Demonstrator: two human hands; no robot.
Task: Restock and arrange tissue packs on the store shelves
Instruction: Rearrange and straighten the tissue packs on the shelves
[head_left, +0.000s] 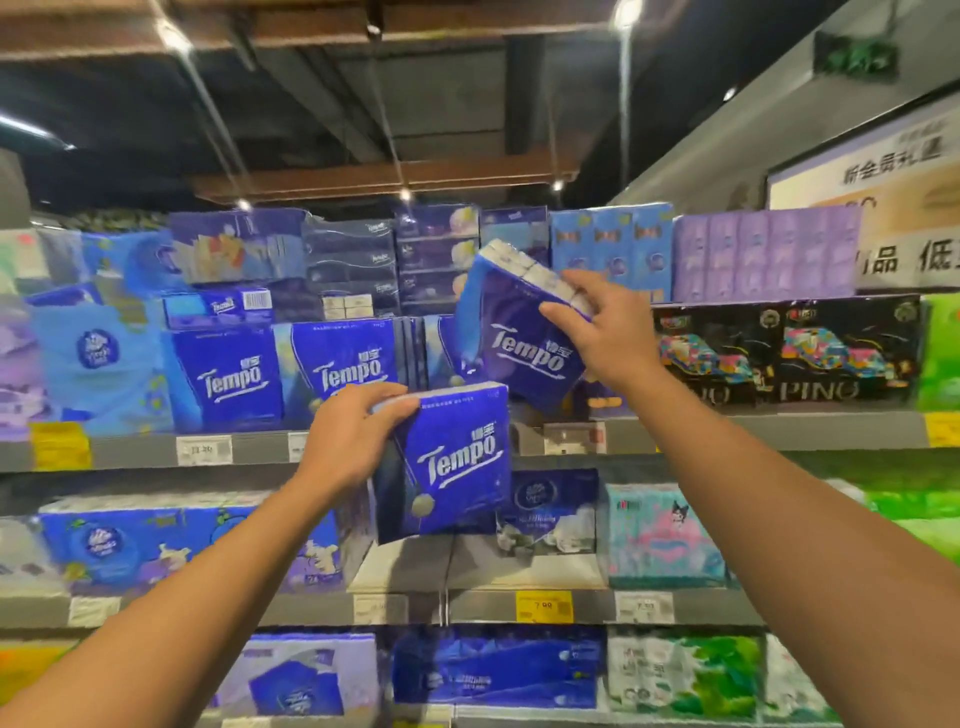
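Observation:
My left hand (353, 441) grips the top left corner of a dark blue Tempo tissue pack (457, 467), held upright in front of the shelf edge. My right hand (602, 332) grips the top of a second Tempo pack (519, 353), tilted and raised higher, at the level of the upper shelf. Behind them, two more Tempo packs (228, 379) stand side by side on that shelf, with a few thin packs (413, 353) set edge-on to their right.
The grey shelf edge (727, 431) with price tags runs across the middle. Blue and purple tissue boxes (763, 254) are stacked on top. Black PINO packs (789, 358) stand to the right, green packs (940, 358) at far right. Lower shelves hold more tissue packs (660, 535).

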